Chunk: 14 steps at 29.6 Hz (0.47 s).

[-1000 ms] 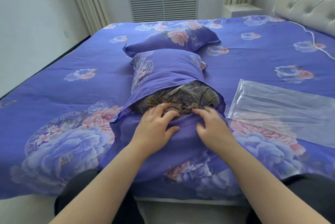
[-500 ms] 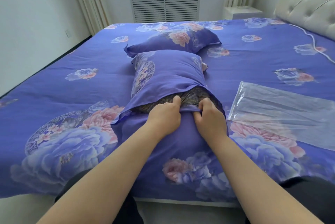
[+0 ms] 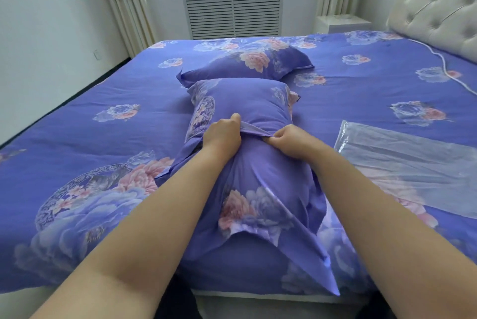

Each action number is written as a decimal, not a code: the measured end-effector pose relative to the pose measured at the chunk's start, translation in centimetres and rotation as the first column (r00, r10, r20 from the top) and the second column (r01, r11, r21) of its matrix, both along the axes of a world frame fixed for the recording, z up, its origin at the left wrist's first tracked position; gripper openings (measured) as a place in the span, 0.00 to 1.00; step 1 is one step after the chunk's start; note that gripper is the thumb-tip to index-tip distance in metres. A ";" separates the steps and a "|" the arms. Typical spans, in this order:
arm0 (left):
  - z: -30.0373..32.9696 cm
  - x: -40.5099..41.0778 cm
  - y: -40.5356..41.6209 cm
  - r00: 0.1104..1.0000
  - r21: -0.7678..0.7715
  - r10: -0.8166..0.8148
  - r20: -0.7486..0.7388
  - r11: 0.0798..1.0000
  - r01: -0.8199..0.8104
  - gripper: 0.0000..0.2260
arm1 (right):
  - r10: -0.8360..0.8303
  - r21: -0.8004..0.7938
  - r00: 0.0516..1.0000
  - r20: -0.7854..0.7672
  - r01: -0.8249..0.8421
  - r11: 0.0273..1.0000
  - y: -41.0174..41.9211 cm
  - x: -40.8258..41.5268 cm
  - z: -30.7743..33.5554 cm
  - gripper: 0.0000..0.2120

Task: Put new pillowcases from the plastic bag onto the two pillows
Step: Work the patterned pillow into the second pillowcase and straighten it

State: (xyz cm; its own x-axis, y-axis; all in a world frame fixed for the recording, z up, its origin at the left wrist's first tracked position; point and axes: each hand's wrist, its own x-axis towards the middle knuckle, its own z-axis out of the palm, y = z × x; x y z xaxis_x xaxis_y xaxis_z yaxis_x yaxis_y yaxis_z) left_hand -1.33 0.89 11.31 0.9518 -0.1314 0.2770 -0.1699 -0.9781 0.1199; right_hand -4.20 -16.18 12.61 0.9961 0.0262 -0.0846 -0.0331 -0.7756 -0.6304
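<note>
Your left hand (image 3: 223, 135) and right hand (image 3: 289, 139) both have fingers curled tight on the purple pillowcase (image 3: 247, 164), gripping its fabric at the flap across the near pillow (image 3: 245, 104), which lies in the middle of the bed (image 3: 103, 138). The plastic bag (image 3: 413, 164) lies flat to your right. Just beyond, the second pillow (image 3: 247, 63) touches the first, already covered.

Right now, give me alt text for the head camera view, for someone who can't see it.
Both hands, left hand and right hand, grip the purple floral pillowcase over the near pillow on the bed. A second cased pillow lies behind; a plastic bag lies flat at right.
</note>
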 end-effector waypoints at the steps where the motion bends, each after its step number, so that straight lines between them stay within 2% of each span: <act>1: 0.2 0.7 0.3 0.998 -0.032 0.030 -0.058 0.999 -0.031 0.12 | 0.019 -0.014 0.999 0.039 -0.019 1.000 0.0 0.1 0.0 0.19; 3: 0.3 1.9 1.2 0.978 -0.121 0.066 -0.197 0.988 -0.091 0.11 | 0.000 0.014 0.988 0.152 -0.002 1.000 0.1 -0.2 -1.0 0.08; 4: 0.0 2.3 1.8 0.968 -0.173 0.076 -0.239 0.978 -0.119 0.10 | -0.043 0.065 0.979 0.201 0.031 0.997 0.2 -0.8 -1.8 0.09; 6: -0.9 2.2 2.8 0.963 -0.258 0.104 -0.248 0.951 -0.170 0.08 | -0.152 0.144 0.952 0.264 0.117 0.983 -0.3 -2.6 -3.4 0.15; 8: -1.9 1.1 3.1 0.975 -0.354 0.120 -0.189 0.918 -0.182 0.07 | -0.249 0.169 0.930 0.269 0.209 0.963 -1.1 -4.5 -5.0 0.18; 10: -2.7 -0.4 2.5 0.995 -0.437 0.083 -0.063 0.893 -0.103 0.05 | -0.318 0.171 0.920 0.227 0.284 0.943 -2.1 -6.4 -6.6 0.19; 12: -3.3 -2.2 1.7 0.997 -0.432 0.032 0.072 0.902 0.002 0.05 | -0.361 0.194 0.925 0.118 0.335 0.922 -3.0 -8.1 -8.1 0.20; 14: -3.3 -4.1 1.1 0.987 -0.368 -0.020 0.161 0.926 0.078 0.10 | -0.345 0.190 0.938 -0.032 0.345 0.919 -4.0 -9.6 -9.2 0.22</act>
